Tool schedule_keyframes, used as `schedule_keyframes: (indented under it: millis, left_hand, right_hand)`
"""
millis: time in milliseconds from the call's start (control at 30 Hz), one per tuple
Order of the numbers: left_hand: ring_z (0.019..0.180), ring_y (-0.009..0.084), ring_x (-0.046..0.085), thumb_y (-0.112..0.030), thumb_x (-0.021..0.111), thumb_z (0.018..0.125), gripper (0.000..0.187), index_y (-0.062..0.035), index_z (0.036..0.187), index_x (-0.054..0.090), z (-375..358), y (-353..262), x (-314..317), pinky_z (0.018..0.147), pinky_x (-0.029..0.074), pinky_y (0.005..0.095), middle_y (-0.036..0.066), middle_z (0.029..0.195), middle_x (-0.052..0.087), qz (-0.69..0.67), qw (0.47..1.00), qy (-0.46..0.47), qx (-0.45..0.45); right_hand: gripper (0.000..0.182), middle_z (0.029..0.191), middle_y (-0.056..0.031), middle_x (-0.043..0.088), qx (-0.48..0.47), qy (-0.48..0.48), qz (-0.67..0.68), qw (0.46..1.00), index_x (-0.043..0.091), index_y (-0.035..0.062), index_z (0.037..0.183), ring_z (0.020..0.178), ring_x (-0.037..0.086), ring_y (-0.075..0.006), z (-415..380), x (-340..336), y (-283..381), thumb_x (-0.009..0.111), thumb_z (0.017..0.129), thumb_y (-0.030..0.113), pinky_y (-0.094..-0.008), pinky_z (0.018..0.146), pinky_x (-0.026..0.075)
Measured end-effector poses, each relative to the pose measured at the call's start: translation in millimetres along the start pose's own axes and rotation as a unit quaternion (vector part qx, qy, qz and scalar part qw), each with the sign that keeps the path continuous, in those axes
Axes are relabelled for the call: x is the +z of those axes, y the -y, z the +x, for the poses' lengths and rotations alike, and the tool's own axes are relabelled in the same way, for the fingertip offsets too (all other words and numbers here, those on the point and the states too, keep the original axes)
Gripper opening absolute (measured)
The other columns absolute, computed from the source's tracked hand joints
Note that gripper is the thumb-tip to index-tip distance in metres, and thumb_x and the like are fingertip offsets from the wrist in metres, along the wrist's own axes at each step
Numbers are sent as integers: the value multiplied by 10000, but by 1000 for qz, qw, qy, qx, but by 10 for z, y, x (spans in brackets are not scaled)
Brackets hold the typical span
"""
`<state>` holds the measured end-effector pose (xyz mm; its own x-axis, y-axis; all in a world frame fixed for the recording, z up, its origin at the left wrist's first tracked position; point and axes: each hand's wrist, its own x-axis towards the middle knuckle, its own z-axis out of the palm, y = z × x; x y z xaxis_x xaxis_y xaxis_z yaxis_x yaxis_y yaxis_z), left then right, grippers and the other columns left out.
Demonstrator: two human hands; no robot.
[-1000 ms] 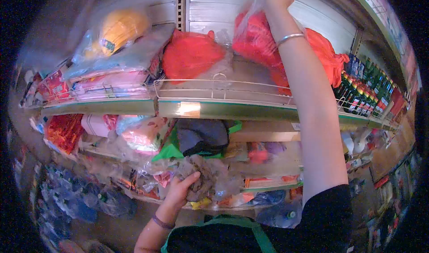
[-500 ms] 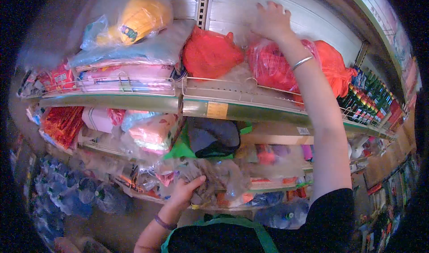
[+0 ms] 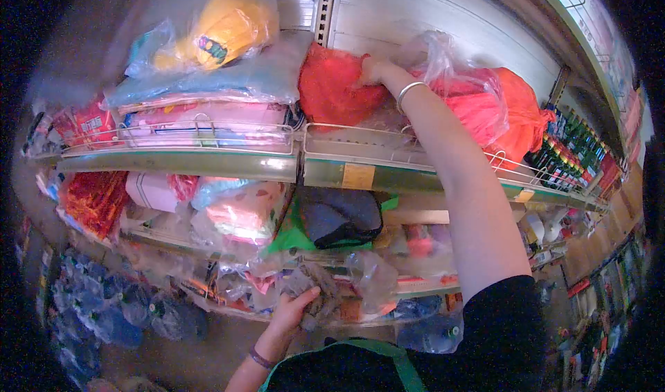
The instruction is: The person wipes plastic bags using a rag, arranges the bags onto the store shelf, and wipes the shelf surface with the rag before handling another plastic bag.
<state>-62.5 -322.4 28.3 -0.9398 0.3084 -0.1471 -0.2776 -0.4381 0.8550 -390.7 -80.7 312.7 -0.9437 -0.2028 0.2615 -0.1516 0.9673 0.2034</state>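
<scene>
My left hand (image 3: 296, 307), low in front of the shelves, is closed round a crumpled grey cloth (image 3: 315, 296). Above, my right hand (image 3: 377, 72) reaches over the upper shelf. Its fingers close on the top right corner of a red plastic bag (image 3: 336, 87), though the fingertips are partly hidden. Right of that hand lies another, larger red bundle (image 3: 478, 104), partly under clear plastic film (image 3: 440, 52). To the left, a yellow item in clear wrapping (image 3: 232, 31) rests on a stack of folded, plastic-wrapped textiles (image 3: 208, 118).
A wire rail (image 3: 367, 134) runs along the upper shelf's front edge. Dark bottles (image 3: 571, 146) stand at the right end. The lower shelf holds a dark grey and black bag (image 3: 339, 215) and packed textiles (image 3: 242, 212). Large bluish plastic bottles (image 3: 114, 309) are at lower left.
My right hand has come down and left, from above the larger red bundle to the smaller red bag. Clear film now stands up over the bundle. My left hand still holds the grey cloth.
</scene>
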Motion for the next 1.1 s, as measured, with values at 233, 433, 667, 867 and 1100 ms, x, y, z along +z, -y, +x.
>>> schedule_keyframes:
  millis: [233, 433, 667, 867, 1100]
  left_hand:
    - [879, 230, 589, -106, 615, 774, 388, -44, 1130, 472, 33, 121, -90, 764, 507, 373, 79, 1022, 582, -40, 997, 11, -61]
    - [865, 211, 591, -111, 614, 774, 334, -2, 1074, 516, -42, -13, 41, 765, 488, 334, 87, 989, 594, -25, 997, -16, -73]
    - [950, 223, 565, -67, 556, 808, 339, -14, 1133, 476, -35, 14, -37, 793, 486, 350, 91, 1063, 562, -74, 994, 18, -78]
    - [947, 228, 567, -60, 545, 814, 331, -15, 1134, 473, -9, 15, -13, 803, 488, 364, 93, 1046, 566, -54, 995, 1, -88]
    - [900, 233, 587, -81, 571, 802, 321, -8, 1103, 490, 86, 154, -51, 763, 506, 364, 104, 1017, 577, -77, 991, 30, -104]
  right_hand:
    - [449, 988, -89, 609, 32, 47, 433, 900, 556, 33, 1077, 880, 584, -229, 66, -44, -111, 684, 654, 109, -357, 788, 461]
    - [407, 952, -115, 607, 34, -24, 390, 920, 547, 15, 1065, 856, 590, -239, -5, -227, -119, 637, 669, 54, -360, 752, 476]
    - [393, 1027, -157, 569, 50, -161, 792, 586, 496, -18, 1096, 933, 572, -278, -506, -743, -231, 583, 713, -10, -391, 801, 489]
    - [365, 1038, -172, 563, 61, -201, 773, 598, 512, -11, 1067, 922, 571, -304, -430, -419, -382, 584, 710, -3, -402, 794, 487]
    - [338, 943, -147, 620, 80, 5, 231, 970, 614, -19, 948, 847, 593, -247, -436, -252, -32, 654, 664, 159, -352, 738, 473]
